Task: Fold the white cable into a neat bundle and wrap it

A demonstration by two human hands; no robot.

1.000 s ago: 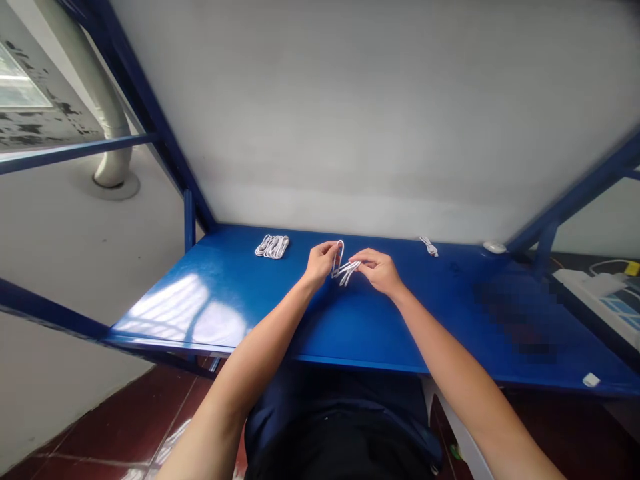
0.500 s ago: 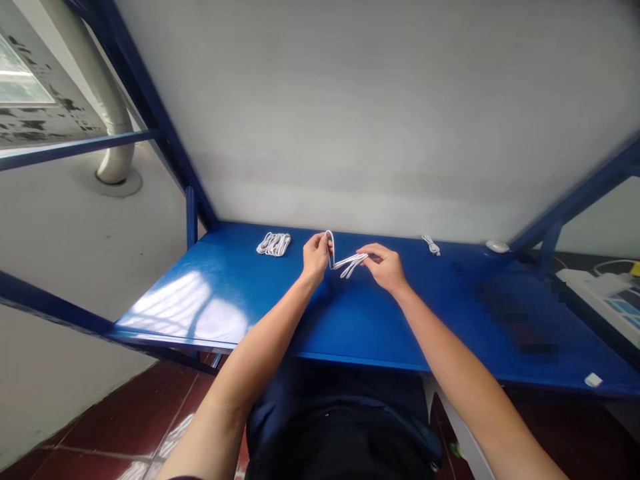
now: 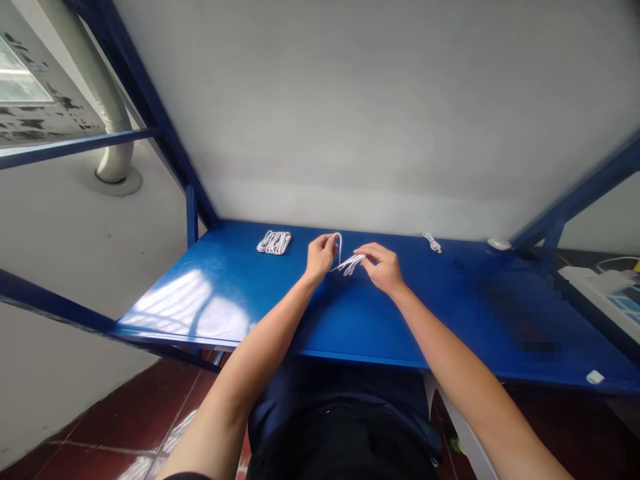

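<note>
Over the worktop, a white cable spans between my left hand, pinching one bend, and my right hand, pinching its loops. I judge loop-arranging underway; the next move calls for steady fingertips.

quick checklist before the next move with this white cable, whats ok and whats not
1. Left hand pinches the thin white cable: ok.
2. Right hand grips its folded strands: ok.
3. Whole cable gathered in the right hand: not ok, a length arcs to the left hand.
4. Row of white coiled cables apart from both hands: ok.
5. Small white block well back from the smooth blue tabletop's front edge: not ok, it lies near it.
6. Cable's plugs undamaged: cannot tell.
</note>
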